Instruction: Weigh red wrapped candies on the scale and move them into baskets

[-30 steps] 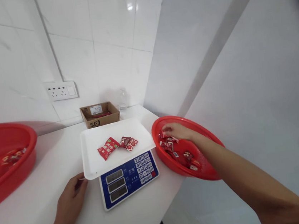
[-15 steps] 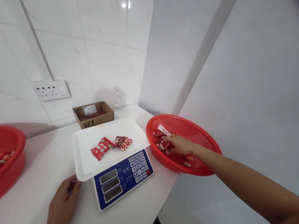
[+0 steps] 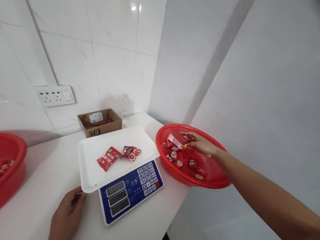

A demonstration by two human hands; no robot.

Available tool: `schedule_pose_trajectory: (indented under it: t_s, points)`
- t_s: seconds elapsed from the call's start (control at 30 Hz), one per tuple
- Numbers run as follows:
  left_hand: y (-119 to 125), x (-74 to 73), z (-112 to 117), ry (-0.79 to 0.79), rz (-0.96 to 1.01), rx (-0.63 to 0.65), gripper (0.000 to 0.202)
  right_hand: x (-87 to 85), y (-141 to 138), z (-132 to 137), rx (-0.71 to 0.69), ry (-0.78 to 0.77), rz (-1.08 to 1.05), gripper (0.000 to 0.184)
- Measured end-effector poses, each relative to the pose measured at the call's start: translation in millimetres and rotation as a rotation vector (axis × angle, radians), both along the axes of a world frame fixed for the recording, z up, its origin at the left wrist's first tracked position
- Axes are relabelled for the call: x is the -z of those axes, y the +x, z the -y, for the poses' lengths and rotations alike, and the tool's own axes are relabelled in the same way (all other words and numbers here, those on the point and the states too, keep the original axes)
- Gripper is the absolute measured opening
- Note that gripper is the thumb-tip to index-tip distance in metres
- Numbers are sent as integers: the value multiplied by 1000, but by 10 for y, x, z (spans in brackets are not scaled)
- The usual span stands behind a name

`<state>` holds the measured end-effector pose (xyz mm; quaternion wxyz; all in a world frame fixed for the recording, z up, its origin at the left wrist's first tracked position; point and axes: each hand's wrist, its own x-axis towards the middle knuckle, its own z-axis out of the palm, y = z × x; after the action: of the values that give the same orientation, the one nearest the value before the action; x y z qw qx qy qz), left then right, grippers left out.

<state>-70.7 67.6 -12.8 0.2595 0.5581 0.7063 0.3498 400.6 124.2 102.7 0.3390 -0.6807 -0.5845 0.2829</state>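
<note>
My right hand (image 3: 203, 145) is over the right red plastic basket (image 3: 175, 175), its fingers closed on a small red wrapped candy (image 3: 187, 137). Below it in the basket lie several more red wrapped candies (image 3: 192, 164) and a pink-and-white wrapper (image 3: 174, 140). My left hand (image 3: 68, 211) rests on the table at the near left corner of the scale's white tray (image 3: 97, 179), thumb and forefinger apart; the other fingertips are partly hidden. On the tray lie a larger red packet (image 3: 109, 158) and small red patterned packets (image 3: 131, 153). The scale's blue panel (image 3: 133, 192) faces me.
Another red basket (image 3: 14, 190) with wrapped pieces stands on the white table (image 3: 49, 163) at left. Behind the scale sit a cardboard box (image 3: 103, 129) and a clear plastic bottle (image 3: 126, 105). The right basket overhangs the table edge beside a grey wall.
My right hand has risen from among the candies toward the basket's far side, with a red wrapped candy in its fingers. My left hand and the packets on the tray stay put.
</note>
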Motion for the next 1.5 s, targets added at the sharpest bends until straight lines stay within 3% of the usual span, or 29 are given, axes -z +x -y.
schedule_pose_trajectory:
  t_s: [0.23, 0.47, 0.63, 0.77, 0.87, 1.07, 1.33, 1.5]
  points:
    - [21, -4, 2, 54, -1, -4, 41, -82, -208, -153, 90, 203, 45, 33]
    - [45, -21, 19, 95, -3, 10, 40, -151, -1107, -466, -147, 339, 18, 30]
    - [50, -32, 33, 125, 12, 11, 36, 24, -1737, -817, -195, 307, 12, 38]
    - [49, -30, 42, 135, 7, 22, 35, 142, -2020, -913, -269, 265, 18, 35]
    - [45, -27, 46, 140, 16, 31, 33, 99, -2076, -840, -364, 263, 50, 34]
    - [51, -47, 39, 125, 11, 27, 32, -143, -2008, -525, -441, 326, 139, 34]
    - [60, -57, 51, 122, 20, 28, 33, -182, -2088, 85, -700, 235, 843, 42]
    - [67, -85, 60, 83, 11, 25, 35, -182, -2172, 133, -687, 167, 831, 49]
